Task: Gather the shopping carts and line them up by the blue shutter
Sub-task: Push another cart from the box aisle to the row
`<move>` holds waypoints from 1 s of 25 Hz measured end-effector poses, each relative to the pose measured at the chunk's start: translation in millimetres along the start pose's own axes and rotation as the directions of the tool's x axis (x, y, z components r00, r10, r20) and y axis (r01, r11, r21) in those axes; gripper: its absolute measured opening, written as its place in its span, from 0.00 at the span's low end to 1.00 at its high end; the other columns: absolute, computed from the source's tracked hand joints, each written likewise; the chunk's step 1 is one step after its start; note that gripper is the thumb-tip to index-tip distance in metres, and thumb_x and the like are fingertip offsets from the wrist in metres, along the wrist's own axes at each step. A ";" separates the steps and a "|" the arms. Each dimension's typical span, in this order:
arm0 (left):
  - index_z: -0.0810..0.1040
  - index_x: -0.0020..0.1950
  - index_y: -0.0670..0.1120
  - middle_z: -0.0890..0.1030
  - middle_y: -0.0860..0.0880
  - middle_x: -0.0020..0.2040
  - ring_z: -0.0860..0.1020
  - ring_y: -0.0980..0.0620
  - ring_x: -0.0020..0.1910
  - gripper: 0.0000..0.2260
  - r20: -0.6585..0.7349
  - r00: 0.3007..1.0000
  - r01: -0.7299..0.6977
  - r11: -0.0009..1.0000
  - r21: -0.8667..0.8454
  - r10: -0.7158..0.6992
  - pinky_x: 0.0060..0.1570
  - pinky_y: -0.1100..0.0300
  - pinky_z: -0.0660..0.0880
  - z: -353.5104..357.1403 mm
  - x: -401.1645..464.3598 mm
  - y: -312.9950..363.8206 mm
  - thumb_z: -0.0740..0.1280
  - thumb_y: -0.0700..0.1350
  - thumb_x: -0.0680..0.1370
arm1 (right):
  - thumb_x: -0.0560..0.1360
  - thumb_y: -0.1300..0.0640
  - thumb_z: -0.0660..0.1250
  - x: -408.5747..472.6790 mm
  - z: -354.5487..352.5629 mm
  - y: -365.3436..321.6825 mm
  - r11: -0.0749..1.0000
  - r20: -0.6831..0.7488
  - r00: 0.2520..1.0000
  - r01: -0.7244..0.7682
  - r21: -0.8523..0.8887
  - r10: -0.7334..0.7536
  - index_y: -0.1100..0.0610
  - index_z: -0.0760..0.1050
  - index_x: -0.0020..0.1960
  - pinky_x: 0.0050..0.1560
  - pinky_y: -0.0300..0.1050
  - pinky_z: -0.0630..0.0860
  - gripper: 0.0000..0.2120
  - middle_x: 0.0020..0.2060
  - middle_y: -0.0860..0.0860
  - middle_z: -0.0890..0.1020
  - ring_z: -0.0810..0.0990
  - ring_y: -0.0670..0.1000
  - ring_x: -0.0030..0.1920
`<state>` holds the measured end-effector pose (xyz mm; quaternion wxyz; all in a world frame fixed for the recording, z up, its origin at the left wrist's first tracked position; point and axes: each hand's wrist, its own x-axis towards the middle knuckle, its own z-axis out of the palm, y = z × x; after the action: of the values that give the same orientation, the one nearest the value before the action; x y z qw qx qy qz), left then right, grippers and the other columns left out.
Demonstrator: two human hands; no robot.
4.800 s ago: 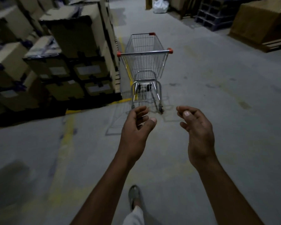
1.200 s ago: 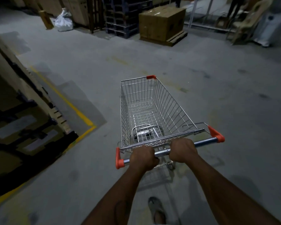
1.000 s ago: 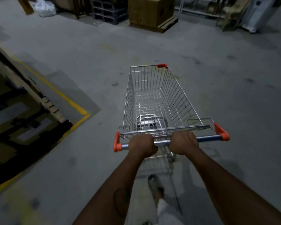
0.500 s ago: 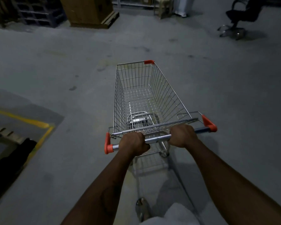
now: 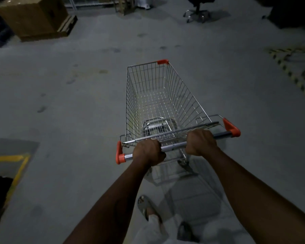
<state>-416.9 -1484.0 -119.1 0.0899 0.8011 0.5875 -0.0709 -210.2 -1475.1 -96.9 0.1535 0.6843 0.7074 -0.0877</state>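
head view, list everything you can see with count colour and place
cart: 1, silver wire with orange corners, centre, basket empty
handle: 1, metal bar with orange ends, near end of cart
box: 1, brown, on a pallet, far left
chair: 1, black, wheeled base, far centre-right
floor line: 1, yellow, painted, near left
hazard stripes: yellow and black, right edge
floor: grey concrete
foot: 1, in a sandal, bottom centre
left hand: grips handle, left part
right hand: grips handle, right part

Dim, bluish light throughout (corners darkest), wide-angle bending at the edges, soft blur along the bottom.
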 end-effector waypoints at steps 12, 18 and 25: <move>0.80 0.47 0.49 0.79 0.49 0.40 0.75 0.49 0.37 0.17 0.060 0.910 -0.414 0.903 0.118 0.409 0.35 0.58 0.68 23.5 -43.1 105.5 0.64 0.61 0.73 | 0.67 0.49 0.69 -161.0 64.7 66.2 0.923 0.050 0.935 -0.355 0.146 0.351 0.53 0.81 0.46 0.48 0.49 0.81 0.11 0.46 0.53 0.85 0.84 0.56 0.46; 0.78 0.48 0.49 0.75 0.52 0.38 0.74 0.52 0.37 0.14 0.137 0.822 -0.566 0.821 0.074 0.553 0.34 0.57 0.68 26.3 -59.7 93.8 0.67 0.60 0.76 | 0.67 0.46 0.68 -219.1 86.1 22.0 0.810 0.104 0.840 -0.542 0.224 0.533 0.51 0.77 0.42 0.46 0.45 0.78 0.08 0.46 0.51 0.84 0.83 0.54 0.46; 0.81 0.49 0.49 0.82 0.48 0.45 0.82 0.45 0.43 0.12 0.127 0.716 -0.698 0.703 0.135 0.687 0.39 0.54 0.75 30.4 -105.9 93.9 0.66 0.56 0.74 | 0.66 0.49 0.67 -286.4 113.2 -39.2 0.637 0.171 0.690 -0.718 0.279 0.703 0.50 0.71 0.39 0.46 0.44 0.76 0.06 0.45 0.50 0.83 0.83 0.54 0.46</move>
<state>-359.3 -1616.8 -119.7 0.0596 0.9648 0.2318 -0.1094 -233.6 -1784.4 -109.8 0.0770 0.9201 0.3529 -0.1511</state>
